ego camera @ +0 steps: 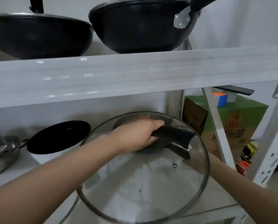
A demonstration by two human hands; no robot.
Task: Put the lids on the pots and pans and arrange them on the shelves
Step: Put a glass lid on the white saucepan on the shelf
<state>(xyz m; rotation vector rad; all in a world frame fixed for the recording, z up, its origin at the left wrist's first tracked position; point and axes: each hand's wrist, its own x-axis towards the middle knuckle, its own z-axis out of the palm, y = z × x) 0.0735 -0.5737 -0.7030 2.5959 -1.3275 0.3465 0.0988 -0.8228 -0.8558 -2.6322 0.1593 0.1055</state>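
My left hand (137,135) grips the glass lid (143,180) by its black handle (173,136); fragile, slippery glass. My right hand (196,160), blurred beneath, probably steadies its rim.

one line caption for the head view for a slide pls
Left hand grips the black handle of a glass lid, right hand behind the glass, below two black woks shelved above.

A puzzle cube (220,99) sits on a green carton (241,117).
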